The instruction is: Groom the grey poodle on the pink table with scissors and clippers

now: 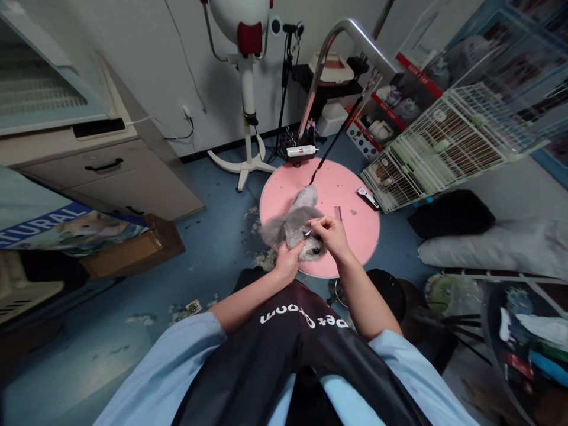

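Observation:
A grey dog (295, 223) is on the round pink grooming table (364, 231), its head turned toward me. My left hand (287, 261) grips the side of the dog's head, thumb on top near the ear. Above the head, my right hand (331, 234) pinches a thin white stick with a white tip, which looks like a cotton swab (307, 232); its tip is at the dog's ear. A purple-edged comb (338, 213) and a black-and-white hair clipper (368, 199) lie on the table to the right.
A silver grooming arm (350, 26) with a black leash (337, 142) rises behind the table. A white bottle (300, 151) lies in a holder at its rear edge. Wire cages (444, 142) stand right, a white dryer stand (247, 89) behind. Hair clumps (266, 259) dot the floor.

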A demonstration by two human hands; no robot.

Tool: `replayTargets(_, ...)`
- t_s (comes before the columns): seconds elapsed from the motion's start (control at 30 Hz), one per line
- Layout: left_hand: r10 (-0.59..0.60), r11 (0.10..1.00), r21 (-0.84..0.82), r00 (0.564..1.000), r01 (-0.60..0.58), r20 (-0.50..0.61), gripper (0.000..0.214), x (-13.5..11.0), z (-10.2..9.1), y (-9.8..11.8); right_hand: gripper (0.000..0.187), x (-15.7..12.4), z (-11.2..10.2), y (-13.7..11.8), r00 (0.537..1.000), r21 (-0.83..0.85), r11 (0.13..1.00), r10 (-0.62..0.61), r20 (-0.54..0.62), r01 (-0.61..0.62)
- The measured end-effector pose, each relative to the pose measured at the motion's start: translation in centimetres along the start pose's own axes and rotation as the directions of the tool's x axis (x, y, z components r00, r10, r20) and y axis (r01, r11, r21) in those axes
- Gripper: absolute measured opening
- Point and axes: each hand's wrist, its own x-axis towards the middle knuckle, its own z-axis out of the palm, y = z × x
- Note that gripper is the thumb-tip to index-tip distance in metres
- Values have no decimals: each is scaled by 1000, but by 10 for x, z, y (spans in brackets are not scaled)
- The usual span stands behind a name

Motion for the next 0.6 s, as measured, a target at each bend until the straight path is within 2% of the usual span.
replayTargets(0.1, -2, 1000, 4, 1000, 2, -6, 43, 2, -1, -2, 33, 0, 2, 2, 999, -57, 997, -46, -15, 45)
replayTargets(0.23, 4, 1000, 4, 1000, -4, 1, 42, 3, -2, -4, 34, 1, 0, 4, 999, -91, 995, -50, -13, 48)
replayTargets(0.6, -10, 1000, 15, 1000, 10, 17, 41, 0, 0, -3, 39, 0, -1, -3, 998, -28, 998, 52, -27, -53)
